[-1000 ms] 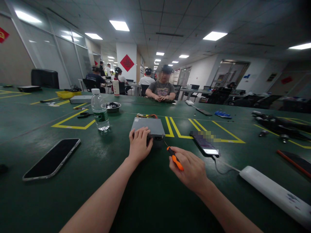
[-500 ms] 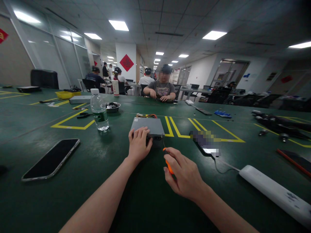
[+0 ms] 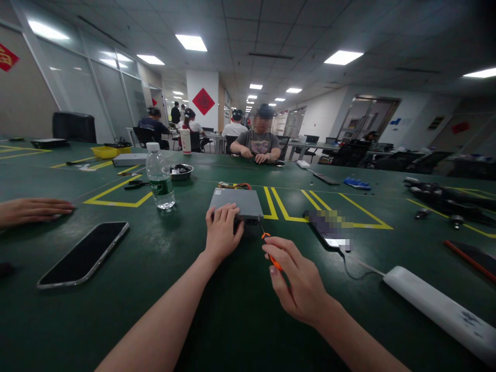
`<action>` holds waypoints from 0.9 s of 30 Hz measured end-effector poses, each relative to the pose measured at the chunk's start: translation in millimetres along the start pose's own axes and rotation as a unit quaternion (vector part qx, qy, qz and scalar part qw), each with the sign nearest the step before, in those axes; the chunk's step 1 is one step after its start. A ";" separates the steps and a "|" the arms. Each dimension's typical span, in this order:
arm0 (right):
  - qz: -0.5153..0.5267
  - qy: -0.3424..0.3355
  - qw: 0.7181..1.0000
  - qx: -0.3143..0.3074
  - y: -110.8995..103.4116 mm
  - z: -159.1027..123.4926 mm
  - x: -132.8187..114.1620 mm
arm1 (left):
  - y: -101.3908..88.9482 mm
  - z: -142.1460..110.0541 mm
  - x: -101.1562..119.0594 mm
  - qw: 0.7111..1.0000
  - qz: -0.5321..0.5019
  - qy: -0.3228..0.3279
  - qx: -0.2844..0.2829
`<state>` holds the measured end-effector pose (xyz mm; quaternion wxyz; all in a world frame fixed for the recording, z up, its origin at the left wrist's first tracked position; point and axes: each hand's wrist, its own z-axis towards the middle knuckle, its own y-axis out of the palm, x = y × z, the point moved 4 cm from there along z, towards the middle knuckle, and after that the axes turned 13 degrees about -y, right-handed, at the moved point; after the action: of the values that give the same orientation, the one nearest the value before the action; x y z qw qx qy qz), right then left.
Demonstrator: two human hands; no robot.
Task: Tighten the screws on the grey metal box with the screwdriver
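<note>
A grey metal power supply unit (image 3: 248,202) lies flat on the green table, with coloured cables at its far side. My left hand (image 3: 223,227) grips its near left part, the fingers over the top and the thumb at the front. Between the thumb and fingers of my right hand (image 3: 296,274) is a screwdriver (image 3: 274,258) with an orange handle. Its thin shaft points up and left to the unit's near right corner. Whether the tip sits in a screw is too small to tell.
Left of the unit stand a water bottle (image 3: 159,175) and a metal bowl (image 3: 181,173). Phones lie at left (image 3: 83,256) and right (image 3: 325,227), near a white power strip (image 3: 437,310). Another person's hand (image 3: 34,211) rests at the left edge; a co-worker (image 3: 259,139) sits opposite.
My right hand and the screwdriver have shifted slightly right, and the handle leans more. Another person's hand has come into view at the left edge. My left hand stays on the unit.
</note>
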<state>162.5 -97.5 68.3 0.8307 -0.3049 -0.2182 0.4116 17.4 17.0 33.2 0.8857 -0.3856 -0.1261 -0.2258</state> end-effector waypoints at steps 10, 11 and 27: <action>-0.097 -0.017 0.994 0.052 -3.6 -3.5 7.2 | 0.3 -0.4 -0.6 1.000 0.002 0.003 -0.003; -0.093 -0.019 0.994 0.048 -2.6 -3.4 6.9 | 0.2 -0.4 -0.6 1.000 0.002 0.003 -0.003; -0.148 -0.034 0.988 0.024 -4.6 -0.2 4.8 | 0.5 -0.4 -0.3 1.000 0.000 0.000 -0.003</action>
<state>167.9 -95.9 71.9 0.8818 -0.2349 -0.2788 0.2992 17.4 17.1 32.5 0.8846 -0.3884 -0.1248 -0.2259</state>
